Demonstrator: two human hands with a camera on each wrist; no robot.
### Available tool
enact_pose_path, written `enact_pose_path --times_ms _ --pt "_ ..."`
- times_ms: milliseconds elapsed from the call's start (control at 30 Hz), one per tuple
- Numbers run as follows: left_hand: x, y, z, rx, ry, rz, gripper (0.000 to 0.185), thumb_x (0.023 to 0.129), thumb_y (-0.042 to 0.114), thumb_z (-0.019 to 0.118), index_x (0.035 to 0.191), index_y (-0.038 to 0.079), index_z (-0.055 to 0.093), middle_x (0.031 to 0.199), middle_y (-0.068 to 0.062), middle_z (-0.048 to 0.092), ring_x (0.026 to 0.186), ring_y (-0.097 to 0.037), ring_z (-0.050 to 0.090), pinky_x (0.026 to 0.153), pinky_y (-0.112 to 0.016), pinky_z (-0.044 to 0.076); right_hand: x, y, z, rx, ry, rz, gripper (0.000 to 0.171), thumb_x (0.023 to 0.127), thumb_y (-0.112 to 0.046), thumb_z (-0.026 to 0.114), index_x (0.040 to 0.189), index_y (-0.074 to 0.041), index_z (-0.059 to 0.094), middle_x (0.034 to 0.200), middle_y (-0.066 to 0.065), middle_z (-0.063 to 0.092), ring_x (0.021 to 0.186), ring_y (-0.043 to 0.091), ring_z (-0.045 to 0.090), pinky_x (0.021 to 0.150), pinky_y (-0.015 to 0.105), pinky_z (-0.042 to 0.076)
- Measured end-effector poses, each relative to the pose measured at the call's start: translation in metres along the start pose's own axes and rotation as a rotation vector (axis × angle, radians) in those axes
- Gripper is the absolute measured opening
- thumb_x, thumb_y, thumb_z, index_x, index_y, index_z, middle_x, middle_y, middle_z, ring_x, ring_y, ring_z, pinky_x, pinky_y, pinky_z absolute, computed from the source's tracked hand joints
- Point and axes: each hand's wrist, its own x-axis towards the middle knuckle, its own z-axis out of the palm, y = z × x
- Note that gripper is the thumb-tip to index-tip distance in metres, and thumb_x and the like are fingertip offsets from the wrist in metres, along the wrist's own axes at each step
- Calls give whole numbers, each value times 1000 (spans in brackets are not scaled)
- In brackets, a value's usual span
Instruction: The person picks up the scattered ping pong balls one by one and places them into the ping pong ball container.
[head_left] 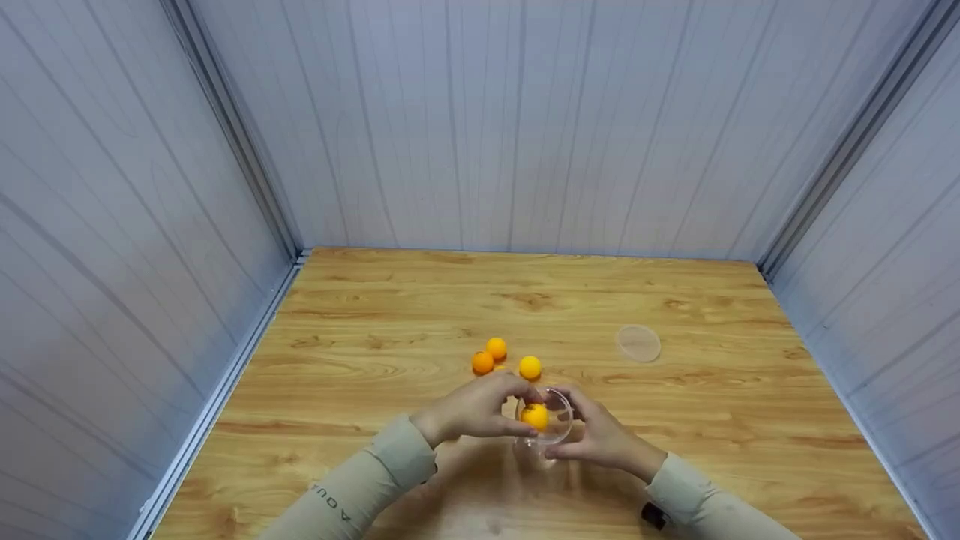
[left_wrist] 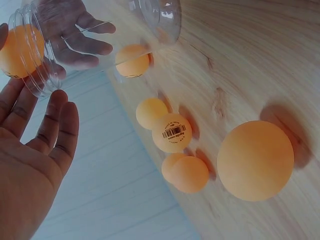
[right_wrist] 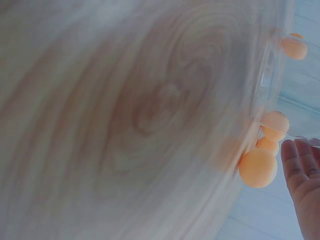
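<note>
In the head view both hands meet over the near middle of the wooden table (head_left: 390, 300). My right hand (head_left: 589, 435) grips a clear plastic jar (head_left: 556, 435), tilted with its mouth toward my left hand (head_left: 484, 409). The left fingertips pinch an orange ball (head_left: 535, 415) at the jar's mouth. In the left wrist view that ball (left_wrist: 17, 50) sits at the threaded rim of the jar (left_wrist: 65, 30), beside my left hand (left_wrist: 35, 130). Three more orange balls (head_left: 495, 348) (head_left: 482, 362) (head_left: 529, 367) lie just beyond the hands.
A clear round lid (head_left: 638, 343) lies flat on the table to the far right of the balls. Grey panel walls (head_left: 112, 262) close in the table on the left, back and right. The right wrist view is mostly blurred wood with a ball (right_wrist: 257, 167).
</note>
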Motion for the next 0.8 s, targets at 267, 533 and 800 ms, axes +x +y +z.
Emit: enact_pose_path --times_ms 267,533,800 --pt "0 1 0 14 -7 0 35 96 27 86 124 9 78 118 -1 78 112 -29 71 103 -35 58 0 0 0 -14 11 -16 80 80 -14 98 145 -2 53 137 11 70 124 28 67 101 55 60" --pt "1 0 1 32 -9 5 28 96 27 86 114 7 80 113 -5 80 108 -22 68 102 -42 58 0 0 0 -12 14 -23 82 80 -22 98 146 -3 52 138 17 69 125 45 66 101 56 61" --pt "1 2 0 56 -4 17 28 96 28 86 113 7 80 114 -8 81 107 -22 68 100 -29 54 -1 -2 1 -29 8 2 77 84 -25 96 145 -9 53 139 18 69 127 42 66 104 52 59"
